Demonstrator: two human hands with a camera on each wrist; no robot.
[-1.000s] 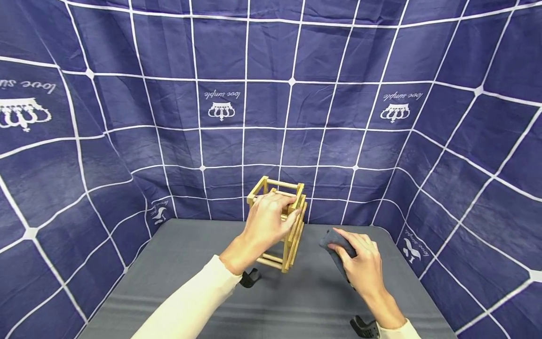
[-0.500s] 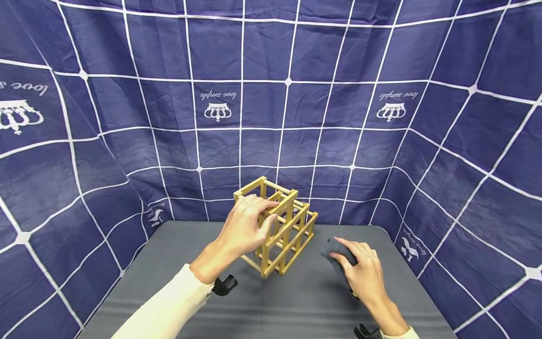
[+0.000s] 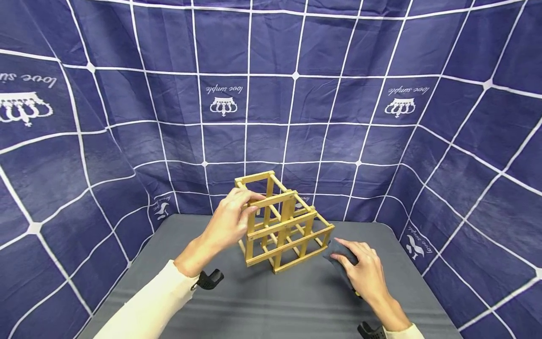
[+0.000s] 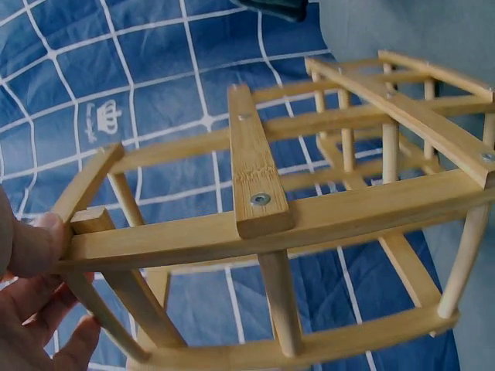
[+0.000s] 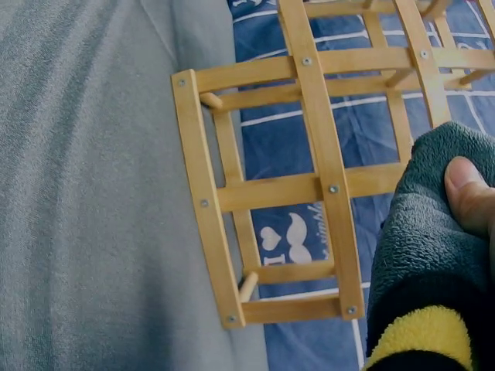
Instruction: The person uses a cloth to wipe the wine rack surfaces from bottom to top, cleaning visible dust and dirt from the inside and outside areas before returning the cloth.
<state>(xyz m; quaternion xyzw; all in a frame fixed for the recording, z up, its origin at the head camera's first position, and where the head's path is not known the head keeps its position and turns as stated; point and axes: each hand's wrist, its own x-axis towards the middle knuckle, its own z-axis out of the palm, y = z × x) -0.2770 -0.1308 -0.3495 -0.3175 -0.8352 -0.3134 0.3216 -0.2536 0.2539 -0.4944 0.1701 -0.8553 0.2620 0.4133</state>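
A light wooden rack (image 3: pixel 288 207), stepped and built from slats and round dowels, stands tilted over the grey surface. My left hand (image 3: pixel 226 219) pinches the rack's upper left corner, thumb on the near slat; in the left wrist view the fingers (image 4: pixel 39 239) wrap that end, and screw heads dot the slats. My right hand (image 3: pixel 364 268) holds a fuzzy blue-grey cloth (image 3: pixel 336 245), folded, close to the rack's lower right corner. In the right wrist view, the cloth (image 5: pixel 425 216) shows a black and yellow band and overlaps part of the rack (image 5: pixel 317 124).
A grey cloth-covered table (image 3: pixel 296 301) lies under both hands. Blue fabric (image 3: pixel 271 103) with white grid lines hangs behind and at both sides. Black wrist mounts (image 3: pixel 210 278) sit at the wrists.
My left hand has moved left and turned the rack, so its broad stepped side now faces me. The right hand with the cloth has barely moved; the rack's right end has come close to it.
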